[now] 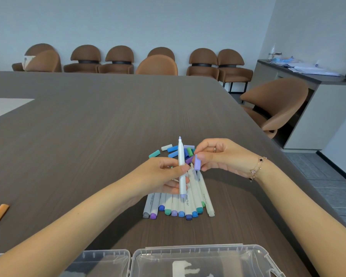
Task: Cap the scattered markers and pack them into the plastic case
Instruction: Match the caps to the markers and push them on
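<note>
Table [88,126]: left hand [166,174] grips marker [181,166] upright.

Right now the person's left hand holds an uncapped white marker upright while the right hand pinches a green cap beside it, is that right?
Not quite. The head view shows the cap pinched in the right hand is lilac, not green. The rest holds: the left hand holds the uncapped white marker upright beside it.

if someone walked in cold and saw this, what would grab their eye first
Probably the two hands raised mid-table: the left hand holds an uncapped lilac marker upright, tip up, while the right hand pinches a matching lilac cap just beside it. Under them lies a row of uncapped markers with loose caps scattered beyond. At the near edge, the clear plastic case sits open.
</note>
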Motion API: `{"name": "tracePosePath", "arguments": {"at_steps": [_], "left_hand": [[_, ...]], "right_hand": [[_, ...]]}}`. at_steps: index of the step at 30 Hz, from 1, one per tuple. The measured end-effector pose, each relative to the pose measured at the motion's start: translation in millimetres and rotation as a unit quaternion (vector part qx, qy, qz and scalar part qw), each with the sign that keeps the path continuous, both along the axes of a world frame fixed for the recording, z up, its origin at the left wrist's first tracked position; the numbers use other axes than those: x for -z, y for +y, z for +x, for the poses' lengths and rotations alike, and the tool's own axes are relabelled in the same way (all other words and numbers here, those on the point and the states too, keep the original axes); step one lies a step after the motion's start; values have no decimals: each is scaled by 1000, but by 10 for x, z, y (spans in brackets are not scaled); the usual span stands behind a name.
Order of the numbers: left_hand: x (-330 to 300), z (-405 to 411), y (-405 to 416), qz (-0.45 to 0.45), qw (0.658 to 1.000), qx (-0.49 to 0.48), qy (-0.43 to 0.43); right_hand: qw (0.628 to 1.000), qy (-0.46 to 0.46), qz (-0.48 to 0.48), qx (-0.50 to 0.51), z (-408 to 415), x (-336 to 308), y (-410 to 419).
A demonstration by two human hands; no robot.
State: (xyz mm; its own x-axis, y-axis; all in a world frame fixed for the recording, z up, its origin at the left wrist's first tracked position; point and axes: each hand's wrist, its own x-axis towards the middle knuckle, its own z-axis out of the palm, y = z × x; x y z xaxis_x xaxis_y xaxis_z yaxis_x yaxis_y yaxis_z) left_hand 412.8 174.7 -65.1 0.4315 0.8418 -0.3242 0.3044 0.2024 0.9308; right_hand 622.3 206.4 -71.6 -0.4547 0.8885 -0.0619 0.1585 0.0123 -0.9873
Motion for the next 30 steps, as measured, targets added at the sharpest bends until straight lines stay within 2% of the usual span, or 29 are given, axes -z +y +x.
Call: {"name": "tracePosePath", "arguments": {"at_steps": [4,8,11,17,21,25,30], "left_hand": [[4,18,-11,-10,998,37,43],[1,29,-17,-11,997,58,54],[-9,32,-17,-11,997,59,55],[-25,43,-22,-5,995,60,74],[-17,69,-40,-3,994,67,90],[-31,112,-67,-17,995,73,65],[-58,174,-66,-59,997,51,7]], "right_hand": [[981,126,6,145,-61,15,36],[971,156,11,179,-102,-3,25],[975,142,22,169,-127,-14,3],[986,49,74,140,-192,-25,-29],[990,16,73,123,-201,-35,-43],[988,-47,89,120,-178,-40,-28],[990,-46,71,111,-140,-40,-31]]}}
